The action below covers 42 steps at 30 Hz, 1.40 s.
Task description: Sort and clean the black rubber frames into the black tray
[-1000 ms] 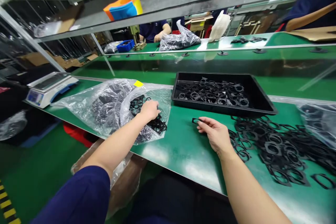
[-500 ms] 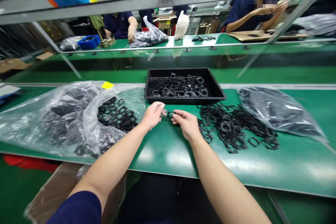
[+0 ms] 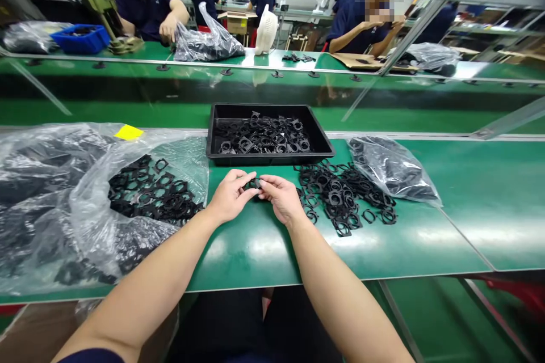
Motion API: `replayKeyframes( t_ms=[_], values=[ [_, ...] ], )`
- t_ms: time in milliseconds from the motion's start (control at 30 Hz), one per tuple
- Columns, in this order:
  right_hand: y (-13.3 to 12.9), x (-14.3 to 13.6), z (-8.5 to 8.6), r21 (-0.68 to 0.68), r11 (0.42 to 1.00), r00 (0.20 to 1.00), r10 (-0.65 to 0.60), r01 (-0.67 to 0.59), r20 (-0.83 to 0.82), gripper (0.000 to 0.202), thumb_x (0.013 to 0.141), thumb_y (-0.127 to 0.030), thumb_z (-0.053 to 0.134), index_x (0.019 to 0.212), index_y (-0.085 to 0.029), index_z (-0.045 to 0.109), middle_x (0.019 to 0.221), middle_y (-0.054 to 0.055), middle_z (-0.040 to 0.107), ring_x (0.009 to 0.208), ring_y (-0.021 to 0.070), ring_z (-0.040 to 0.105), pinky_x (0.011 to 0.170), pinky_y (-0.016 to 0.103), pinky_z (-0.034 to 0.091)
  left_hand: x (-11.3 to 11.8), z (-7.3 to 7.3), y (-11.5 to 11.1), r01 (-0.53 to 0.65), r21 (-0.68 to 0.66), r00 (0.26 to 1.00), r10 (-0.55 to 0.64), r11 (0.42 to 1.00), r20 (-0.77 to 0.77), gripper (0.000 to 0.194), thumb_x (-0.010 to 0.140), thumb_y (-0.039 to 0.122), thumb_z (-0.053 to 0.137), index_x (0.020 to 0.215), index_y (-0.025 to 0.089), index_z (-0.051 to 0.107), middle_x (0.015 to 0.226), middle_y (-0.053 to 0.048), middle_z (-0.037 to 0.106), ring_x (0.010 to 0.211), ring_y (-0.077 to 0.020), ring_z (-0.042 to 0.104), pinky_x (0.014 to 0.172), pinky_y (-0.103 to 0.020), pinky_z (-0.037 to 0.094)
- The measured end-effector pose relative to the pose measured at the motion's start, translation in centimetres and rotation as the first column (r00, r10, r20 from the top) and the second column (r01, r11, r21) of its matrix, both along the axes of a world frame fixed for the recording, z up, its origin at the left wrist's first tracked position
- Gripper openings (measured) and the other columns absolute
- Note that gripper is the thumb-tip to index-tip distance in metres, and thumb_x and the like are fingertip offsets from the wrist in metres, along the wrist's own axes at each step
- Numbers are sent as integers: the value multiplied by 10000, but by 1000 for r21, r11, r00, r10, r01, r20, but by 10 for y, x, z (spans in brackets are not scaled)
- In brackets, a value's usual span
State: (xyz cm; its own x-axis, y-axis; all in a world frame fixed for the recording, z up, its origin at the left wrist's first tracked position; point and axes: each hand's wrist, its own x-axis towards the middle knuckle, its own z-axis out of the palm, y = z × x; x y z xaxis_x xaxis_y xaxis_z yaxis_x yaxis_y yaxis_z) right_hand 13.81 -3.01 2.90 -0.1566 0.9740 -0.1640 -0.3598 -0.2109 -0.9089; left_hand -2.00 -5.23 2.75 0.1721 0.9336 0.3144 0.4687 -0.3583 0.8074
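Observation:
My left hand [image 3: 232, 195] and my right hand [image 3: 281, 198] meet over the green table, just in front of the black tray [image 3: 272, 161]. Between their fingertips they pinch a small black ring-shaped part [image 3: 252, 184]; fingers cover much of it, so I cannot tell whether it is one piece or two joined. Inside the tray lie many similar black parts [image 3: 272, 136]. Close to my right hand spreads a loose pile of black rings and frames [image 3: 336, 195]. Left of my left hand, black square frames with round holes [image 3: 149, 187] spill from an open clear plastic bag [image 3: 93, 204].
A second clear bag of black parts [image 3: 392, 167] lies beyond the right pile. A yellow note [image 3: 128, 132] sits on the left bag. Across a low divider, co-workers sit at another green bench with a blue bin [image 3: 80, 39] and a white fan-like object [image 3: 267, 31].
My hands have come closer together, both now on the ring-shaped part. The whole view has swung to the right, so the table's contents appear further left.

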Motion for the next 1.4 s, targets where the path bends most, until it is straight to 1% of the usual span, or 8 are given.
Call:
replayKeyframes(
  t_ms=[267,467,600,767,867,1000,1133,1400],
  values=[
    [-1,1,0,-4,993,993,119,-119,-4,372,557,-331,824,864,-156,708,723,24,673,564,101,571,562,237,494,-5,1,-1,-30,87,995,38,996,-91,461,795,393,598,1230,244,559,1066,-64,494,822,-137,555,735,-298,521],
    [-2,2,0,1,995,994,101,-101,35,369,547,-309,822,855,-147,701,715,18,673,554,104,586,576,244,504,-6,3,1,-45,81,989,56,996,-134,475,777,403,620,1207,207,575,1028,-63,581,851,-160,588,740,-295,518],
    [-1,3,-1,-5,997,996,79,-79,51,392,554,-307,813,880,-139,675,708,25,668,566,114,601,561,239,502,-7,3,1,-113,211,982,141,971,-122,453,761,384,646,1172,203,591,1043,-69,637,972,-199,584,884,-360,481],
    [0,4,0,33,993,992,115,-117,60,427,567,-299,807,930,-151,638,693,9,662,573,106,581,551,221,472,-9,6,0,-11,329,979,77,944,-189,460,772,351,640,1205,218,561,1051,-63,662,1007,-206,575,932,-400,456],
    [-1,3,2,54,983,984,172,-174,37,439,571,-302,808,949,-163,632,708,4,667,580,104,571,580,226,462,-8,6,-1,17,328,980,49,944,-194,451,770,349,643,1196,217,569,1039,-61,669,1001,-202,586,930,-386,462],
    [-2,3,3,74,975,978,209,-209,9,450,575,-302,814,964,-173,627,724,6,672,614,115,584,614,232,460,-6,7,-2,-8,285,985,56,958,-160,438,775,361,636,1179,198,584,1062,-64,666,987,-185,611,918,-335,477],
    [-1,3,3,85,978,980,195,-193,-26,462,578,-299,818,975,-176,616,731,5,675,603,109,576,637,239,464,-6,11,-2,-47,249,987,84,967,-137,432,769,393,638,1154,202,601,1055,-52,673,972,-181,624,909,-325,483],
    [2,3,-1,29,980,976,199,-197,-84,488,557,-286,836,979,-183,613,740,8,678,627,126,600,644,247,470,-8,15,-1,-6,248,985,49,969,-168,415,780,382,629,1143,184,604,1058,-71,667,961,-185,625,876,-315,494]
  ],
)
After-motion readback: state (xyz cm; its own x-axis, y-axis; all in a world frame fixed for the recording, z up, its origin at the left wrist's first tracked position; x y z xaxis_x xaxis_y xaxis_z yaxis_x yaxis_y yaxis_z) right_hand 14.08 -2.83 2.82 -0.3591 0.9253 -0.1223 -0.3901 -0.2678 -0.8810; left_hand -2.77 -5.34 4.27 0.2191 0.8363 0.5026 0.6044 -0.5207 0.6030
